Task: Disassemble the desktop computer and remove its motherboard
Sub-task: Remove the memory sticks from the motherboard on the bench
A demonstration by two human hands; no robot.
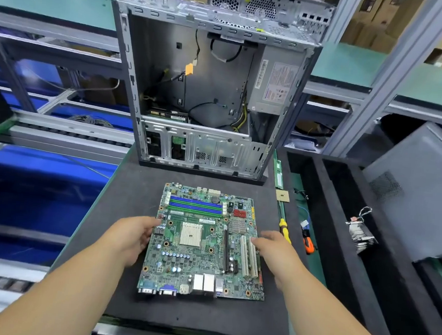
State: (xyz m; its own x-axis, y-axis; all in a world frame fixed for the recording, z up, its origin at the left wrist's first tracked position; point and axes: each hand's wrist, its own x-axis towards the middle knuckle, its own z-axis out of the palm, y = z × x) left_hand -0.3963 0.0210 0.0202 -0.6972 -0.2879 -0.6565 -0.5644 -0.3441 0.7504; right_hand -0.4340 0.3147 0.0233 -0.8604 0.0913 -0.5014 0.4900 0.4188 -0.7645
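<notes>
**Motherboard out of the case, held at both side edges**

The motherboard (202,242) lies component side up on the dark foam mat (132,186), in front of the opened computer case (211,86), its rear port block toward the person. The empty white CPU socket sits near its middle, blue and green memory slots run across its far end, and white expansion slots line its right side.

The left hand (133,236) grips the board's left edge, thumb over the top surface and fingers curled underneath. The right hand (274,248) is at the right edge beside the white slots, its fingertips touching the board; whether its fingers close round the edge cannot be told.

The case stands upright at the far edge of the mat, side panel off, its interior showing loose cables, a silver power supply (275,86) at upper right and a drive cage along the bottom.

Just right of the mat, on the green bench, lie a memory stick (278,173), a square processor chip (282,195), a yellow-handled screwdriver (285,230) and an orange-handled tool (308,244). Farther right, black foam trays (324,229) hold a heatsink with its wires (360,231), and a grey side panel (421,190) leans over them.
</notes>
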